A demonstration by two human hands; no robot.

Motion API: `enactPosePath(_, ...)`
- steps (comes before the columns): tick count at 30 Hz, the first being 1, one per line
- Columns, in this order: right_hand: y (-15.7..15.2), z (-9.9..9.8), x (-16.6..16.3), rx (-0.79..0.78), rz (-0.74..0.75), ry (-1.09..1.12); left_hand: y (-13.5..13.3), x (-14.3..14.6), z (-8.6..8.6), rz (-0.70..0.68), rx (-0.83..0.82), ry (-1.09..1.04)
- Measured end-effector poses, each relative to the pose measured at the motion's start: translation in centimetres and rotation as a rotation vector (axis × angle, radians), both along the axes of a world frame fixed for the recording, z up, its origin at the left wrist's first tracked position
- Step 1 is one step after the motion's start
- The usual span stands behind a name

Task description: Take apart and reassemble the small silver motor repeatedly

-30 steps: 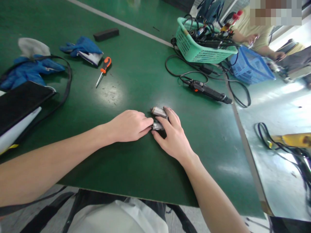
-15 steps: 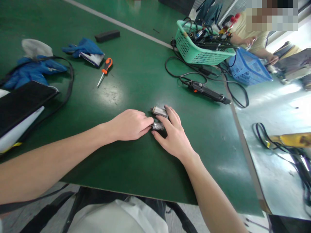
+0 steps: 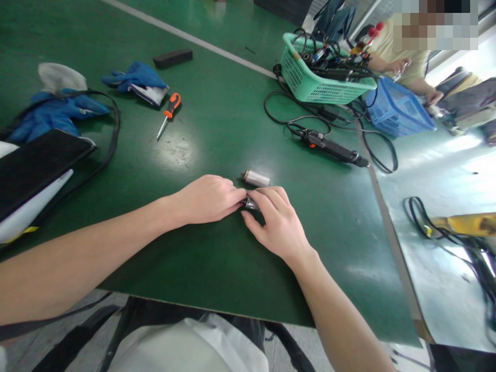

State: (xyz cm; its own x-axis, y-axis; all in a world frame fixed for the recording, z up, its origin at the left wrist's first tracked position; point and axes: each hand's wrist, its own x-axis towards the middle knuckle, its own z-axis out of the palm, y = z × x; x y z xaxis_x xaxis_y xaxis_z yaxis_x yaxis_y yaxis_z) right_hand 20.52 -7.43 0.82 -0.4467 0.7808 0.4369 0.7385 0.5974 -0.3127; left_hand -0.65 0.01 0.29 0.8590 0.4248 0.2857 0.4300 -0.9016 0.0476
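Near the middle of the green table, my left hand (image 3: pixel 213 200) is closed, its thumb and fingertips pinching the left end of a small silver metal cylinder (image 3: pixel 251 204). My right hand (image 3: pixel 277 219) curls over the same cylinder from the right, index finger above and thumb below it, hiding much of its body. Just beyond my fingers lies a second silver cylinder (image 3: pixel 257 178) with a dark left end, resting on the table and touched by neither hand.
An orange-handled screwdriver (image 3: pixel 169 114), blue gloves (image 3: pixel 141 77) and a dark block (image 3: pixel 172 58) lie at the back left. Toward the right are a corded black electric screwdriver (image 3: pixel 329 146), a green basket (image 3: pixel 321 93) of cables and a blue basket (image 3: pixel 401 111). Another person sits beyond.
My right fingers have drawn back from the far cylinder and come down over the near one. The left hand stays almost in place, and the far cylinder is now uncovered.
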Motion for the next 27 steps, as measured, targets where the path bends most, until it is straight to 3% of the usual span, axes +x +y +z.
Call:
enactPosePath(6, 0.28, -0.33, 0.29, -0.084, -0.045, -0.006, 0.02, -0.08, 0.07, 0.024, -0.012, 0.036)
enactPosePath(27, 0.37, -0.77, 0.53, -0.114, -0.064, 0.016, -0.11, -0.03, 0.09, 0.060, -0.014, 0.034)
